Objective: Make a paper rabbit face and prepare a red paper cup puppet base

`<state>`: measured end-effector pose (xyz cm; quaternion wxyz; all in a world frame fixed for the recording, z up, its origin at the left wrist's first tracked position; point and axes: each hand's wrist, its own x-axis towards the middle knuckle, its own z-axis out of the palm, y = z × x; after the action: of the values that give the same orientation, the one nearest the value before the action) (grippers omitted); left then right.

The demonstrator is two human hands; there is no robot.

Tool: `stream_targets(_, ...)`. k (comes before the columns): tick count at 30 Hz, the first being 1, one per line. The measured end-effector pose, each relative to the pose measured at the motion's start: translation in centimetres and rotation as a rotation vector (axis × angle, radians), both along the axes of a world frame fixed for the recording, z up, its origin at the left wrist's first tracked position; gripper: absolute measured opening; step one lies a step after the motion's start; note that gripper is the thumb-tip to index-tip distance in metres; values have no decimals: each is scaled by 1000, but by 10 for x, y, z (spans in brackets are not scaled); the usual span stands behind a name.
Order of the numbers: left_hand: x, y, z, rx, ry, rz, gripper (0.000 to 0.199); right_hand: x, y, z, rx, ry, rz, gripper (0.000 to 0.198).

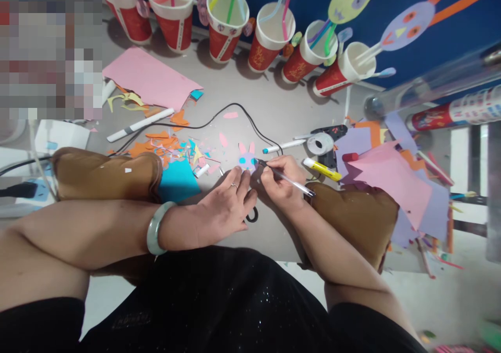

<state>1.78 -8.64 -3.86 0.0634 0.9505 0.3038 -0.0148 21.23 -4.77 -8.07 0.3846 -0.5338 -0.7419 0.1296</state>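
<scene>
A small purple paper rabbit face [248, 160] with pink ears and blue eye spots lies flat on the grey table. My right hand [285, 183] grips a clear-barrelled pen [293, 182], its dark tip touching the right eye spot. Stretched out and spread, the fingers of my left hand [227, 202] rest on the table, with fingertips at the lower edge of the face. Partly hidden beneath that hand is a black loop [253, 215], which looks like a scissors handle. A marker with a blue end [284, 146] lies just beyond my right hand.
Red paper cups [176, 27] with straws and paper faces line the back. Paper scraps [152, 144] and a pink sheet [148, 76] lie left; more sheets [391, 170] lie right. A yellow marker [323, 170], white tape [320, 144] and a black cable [211, 118] are nearby. Brown cushions [105, 175] flank my arms.
</scene>
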Motion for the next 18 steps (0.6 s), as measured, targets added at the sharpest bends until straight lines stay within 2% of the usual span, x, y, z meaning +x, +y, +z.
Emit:
stream_targets(5,0,0,0,50,18,-4,87,-1,0,0,35,16,4,2)
stream_targets(12,0,1,4,-16,19,4,85,2,-1,-1,26,-13,-18,4)
stream_targets(18,-2,0,0,5,-37,-11,87,1,1,0,35,-28,-17,3)
